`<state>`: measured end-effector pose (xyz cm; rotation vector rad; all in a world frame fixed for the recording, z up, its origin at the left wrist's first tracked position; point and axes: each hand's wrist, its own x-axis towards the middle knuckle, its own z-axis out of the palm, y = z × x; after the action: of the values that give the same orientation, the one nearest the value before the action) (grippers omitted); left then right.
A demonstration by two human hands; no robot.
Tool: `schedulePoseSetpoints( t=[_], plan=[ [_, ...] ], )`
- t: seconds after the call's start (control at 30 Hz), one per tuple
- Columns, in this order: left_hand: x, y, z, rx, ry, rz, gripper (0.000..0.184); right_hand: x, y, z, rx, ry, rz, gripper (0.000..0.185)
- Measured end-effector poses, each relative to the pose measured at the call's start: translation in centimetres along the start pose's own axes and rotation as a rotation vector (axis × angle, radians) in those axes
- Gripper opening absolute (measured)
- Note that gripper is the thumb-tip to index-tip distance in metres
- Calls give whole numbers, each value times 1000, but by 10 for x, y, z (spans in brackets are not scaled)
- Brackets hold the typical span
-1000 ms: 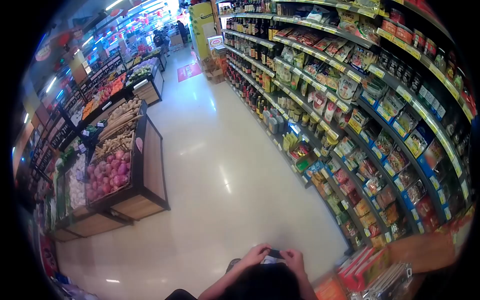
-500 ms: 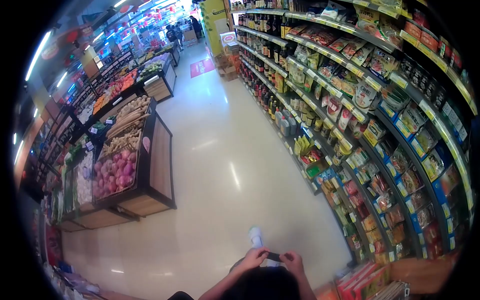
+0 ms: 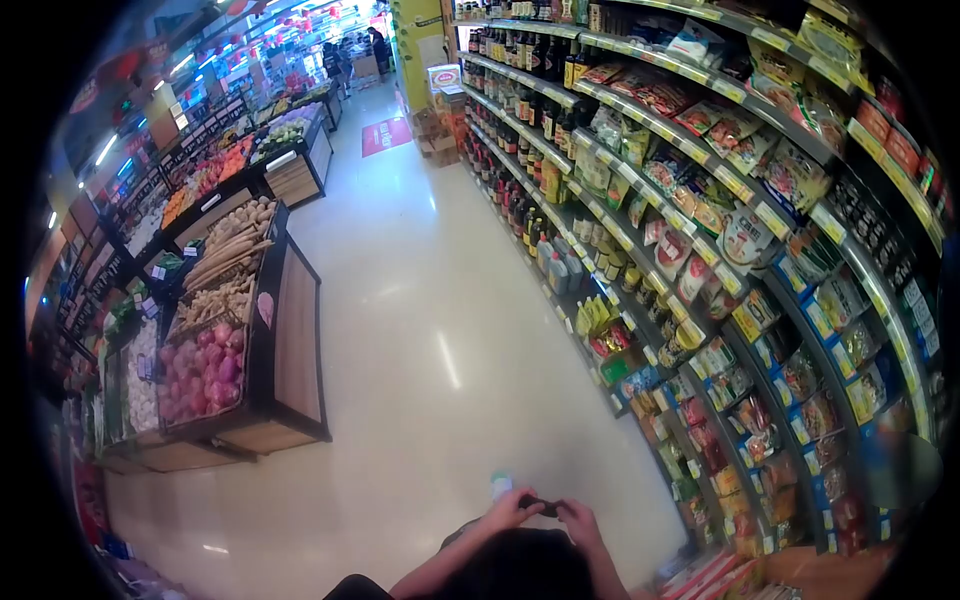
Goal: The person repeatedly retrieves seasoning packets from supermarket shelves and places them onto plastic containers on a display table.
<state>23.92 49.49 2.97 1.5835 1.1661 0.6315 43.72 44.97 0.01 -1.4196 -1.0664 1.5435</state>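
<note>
Low in the head view, my left hand [image 3: 512, 509] is closed on one end of a narrow dark object [image 3: 541, 507]. My right hand [image 3: 577, 521] grips its other end. The object spans the short gap between the hands, in front of my dark clothing; its exact kind is too small to make out. Just beyond my left hand, the tip of a white shoe [image 3: 501, 484] shows on the pale floor [image 3: 400, 400].
A produce stand [image 3: 295, 345] with pink-red onions [image 3: 205, 370] and root vegetables [image 3: 230, 255] is on the left. Shelves of bottles [image 3: 515, 50] and packets [image 3: 745, 240] line the right. Cartons [image 3: 432, 135] and a pink floor sign [image 3: 387, 136] lie ahead; people [image 3: 378, 50] stand far off.
The produce stand has shifted left and down in view, and the right-hand shelves look slightly nearer. Both hands keep hold of the dark object. Less of the shoe shows now.
</note>
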Motion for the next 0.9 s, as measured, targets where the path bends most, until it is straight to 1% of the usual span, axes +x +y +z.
schedulePoseSetpoints(
  t=[0.07,0.13,0.2,0.33,0.4,0.43,0.47,0.57,0.6,0.7,0.73,0.77,0.8,0.87,0.9],
  plan=[
    [15,-3,-21,53,-23,-64,27,20,-12,6,-51,3,25,21],
    [26,-13,-37,24,9,-74,27,34,-34,16,-90,1,81,23],
    [36,-12,-56,-19,2,-99,25,52,-41,20,-137,12,47,26],
    [61,-27,-79,18,-18,-142,24,87,-36,31,-210,32,19,27],
    [76,-64,-78,35,-27,-96,24,101,-13,31,-271,159,-108,30],
    [83,-61,-84,47,-41,-71,25,102,-9,31,-299,232,-167,31],
    [90,-55,-89,138,-55,-114,28,103,-10,21,-273,250,-89,36],
    [120,-46,-91,101,-124,-124,21,105,-41,-11,-379,362,87,34],
    [128,-50,-89,77,-131,-129,22,109,-33,-21,-351,396,163,38],
    [157,-62,-77,86,-193,-143,25,117,-5,-40,-201,619,98,41],
    [171,-63,-75,75,-252,-184,30,121,3,-48,-161,631,106,40],
    [187,-65,-66,80,-251,-160,31,124,10,-60,-126,644,114,38],
    [204,-60,-59,89,-249,-136,32,129,12,-70,-88,657,120,37],
    [239,-39,-47,94,-249,-124,31,148,5,-97,-115,710,24,33],
    [259,-16,-45,59,-257,-88,31,161,-8,-110,-124,733,-29,31]
  ],
)
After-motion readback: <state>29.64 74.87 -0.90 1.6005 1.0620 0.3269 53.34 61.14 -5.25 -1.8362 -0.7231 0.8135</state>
